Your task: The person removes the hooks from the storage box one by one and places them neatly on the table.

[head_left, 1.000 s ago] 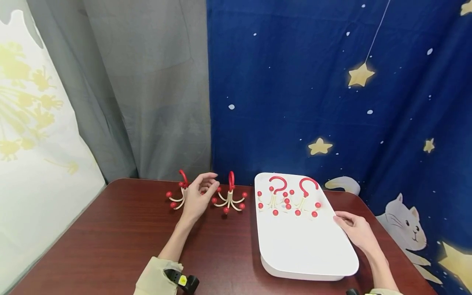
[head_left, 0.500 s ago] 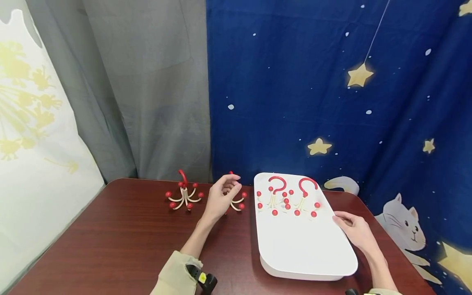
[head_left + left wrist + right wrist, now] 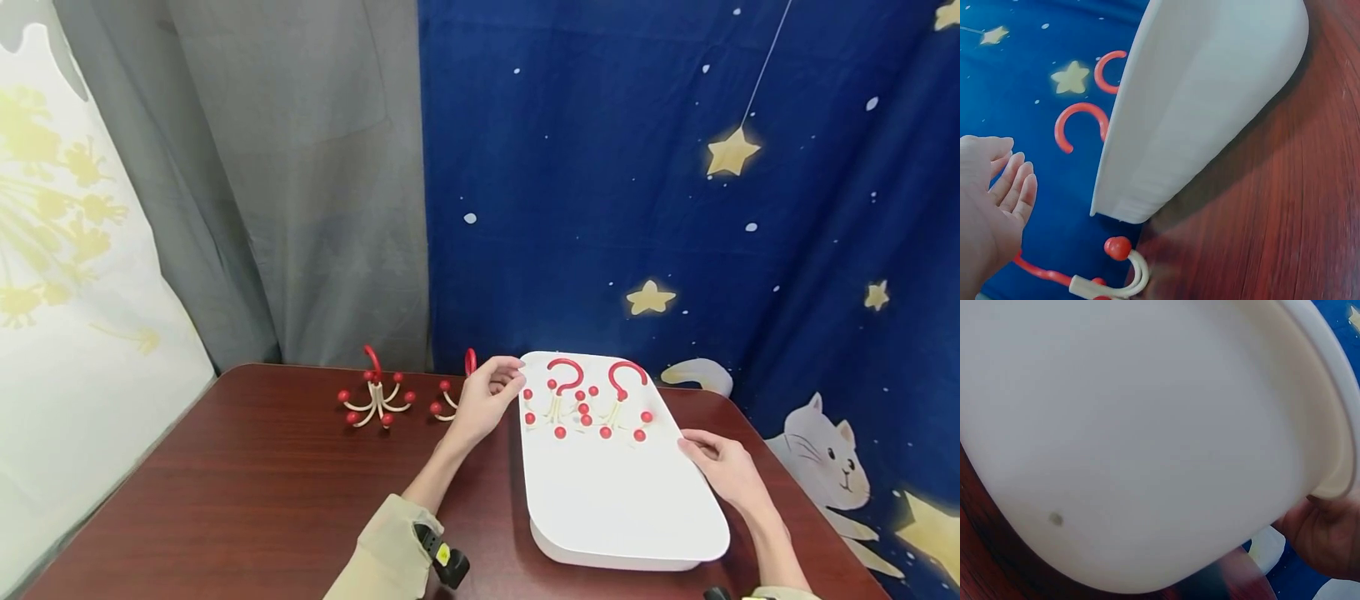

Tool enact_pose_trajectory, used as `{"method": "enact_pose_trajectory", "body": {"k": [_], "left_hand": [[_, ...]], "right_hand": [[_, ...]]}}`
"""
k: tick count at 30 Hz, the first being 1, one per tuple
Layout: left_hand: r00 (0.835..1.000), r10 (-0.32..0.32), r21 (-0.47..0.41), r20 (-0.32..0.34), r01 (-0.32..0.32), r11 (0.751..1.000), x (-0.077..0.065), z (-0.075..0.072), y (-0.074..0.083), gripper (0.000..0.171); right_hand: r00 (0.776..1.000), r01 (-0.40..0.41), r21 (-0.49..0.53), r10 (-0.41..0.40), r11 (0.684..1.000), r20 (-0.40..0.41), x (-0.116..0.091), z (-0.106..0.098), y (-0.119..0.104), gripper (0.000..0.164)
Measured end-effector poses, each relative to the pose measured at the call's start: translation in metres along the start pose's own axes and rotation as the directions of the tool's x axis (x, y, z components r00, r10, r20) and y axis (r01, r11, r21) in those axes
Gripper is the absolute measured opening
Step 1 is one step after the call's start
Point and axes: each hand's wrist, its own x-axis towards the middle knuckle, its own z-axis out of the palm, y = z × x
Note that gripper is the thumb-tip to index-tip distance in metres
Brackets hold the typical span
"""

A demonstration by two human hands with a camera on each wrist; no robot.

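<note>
A white plastic bin [image 3: 622, 500] stands on the table's right side, with two hook hangers inside: one hanger [image 3: 556, 406] at the left, another [image 3: 617, 408] at the right. Each has a red hook and cream arms tipped with red balls. My right hand [image 3: 727, 471] grips the bin's right rim; in the right wrist view the rim partly hides its fingers. My left hand [image 3: 483, 404] holds nothing, its fingers loosely bent, near the bin's back left corner. It partly covers a third hanger [image 3: 470, 362] on the table. A similar hanger [image 3: 377, 398] stands further left.
The brown wooden table [image 3: 300, 492] ends at the back against a grey curtain [image 3: 315, 208] and a blue star-patterned curtain [image 3: 555, 183]. A white patterned cloth [image 3: 75, 333] hangs at the left.
My left hand has moved right, from beside the leftmost hanger, across the other hanger on the table, to the bin's left rim. My right hand and the bin have stayed in place.
</note>
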Motion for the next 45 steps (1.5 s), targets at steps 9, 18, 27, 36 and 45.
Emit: {"method": "enact_pose_trajectory", "body": {"k": [9,18,27,36,45], "left_hand": [[0.999,0.008,0.061,0.045,-0.01,0.998,0.01,0.019,-0.001,0.021],[0.996,-0.031,0.124,0.078,0.021,0.992,0.021,0.029,-0.006,0.027],[0.992,-0.06,0.16,0.112,0.041,0.986,0.03,0.039,-0.011,0.036],[0.989,-0.094,0.196,0.114,0.07,0.978,0.035,0.048,-0.013,0.026],[0.995,-0.073,0.191,0.069,0.058,0.98,0.037,0.054,-0.009,0.012]], "right_hand": [[1.0,0.005,0.019,-0.005,1.0,-0.006,0.0,0.0,0.002,0.05],[1.0,-0.001,0.022,0.001,1.0,-0.002,0.001,0.0,0.003,0.049],[1.0,0.003,0.023,-0.003,1.0,-0.002,0.0,0.0,0.002,0.05],[1.0,0.005,0.017,-0.005,1.0,-0.004,0.001,0.001,0.002,0.05],[1.0,0.004,0.018,-0.004,1.0,-0.001,0.0,0.0,0.001,0.05]]}}
